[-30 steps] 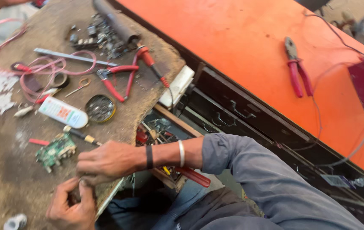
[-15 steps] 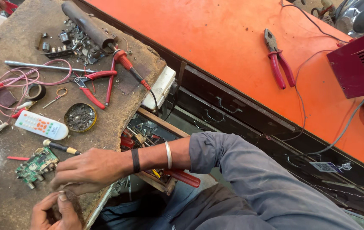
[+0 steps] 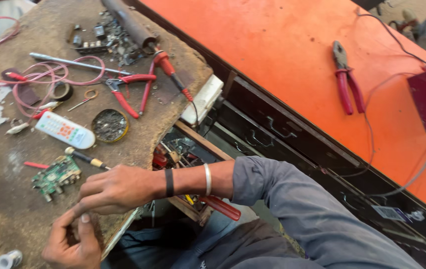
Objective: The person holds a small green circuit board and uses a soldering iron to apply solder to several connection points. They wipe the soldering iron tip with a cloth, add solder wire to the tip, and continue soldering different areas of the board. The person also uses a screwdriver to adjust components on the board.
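My right hand (image 3: 115,189) reaches in from the right, with a black band and a silver bangle on the wrist, and lies on the worn brown bench top (image 3: 3,209). Its fingertips meet my left hand (image 3: 71,244), which is curled at the bench's front edge. Anything pinched between them is hidden. A green circuit board (image 3: 56,177) lies just left of my right hand. A small yellow-and-black screwdriver (image 3: 85,158) is right above it.
On the bench lie a white remote (image 3: 66,130), a round tin (image 3: 110,125), red-handled pliers (image 3: 128,89), a red-handled probe (image 3: 170,74), pink wire (image 3: 33,79) and a metal rod (image 3: 73,62). An open drawer (image 3: 183,154) holds tools. Red pliers (image 3: 346,79) rest on the orange table (image 3: 272,45).
Both hands stay together at the bench's front edge with only small finger movement. The view has shifted a little.
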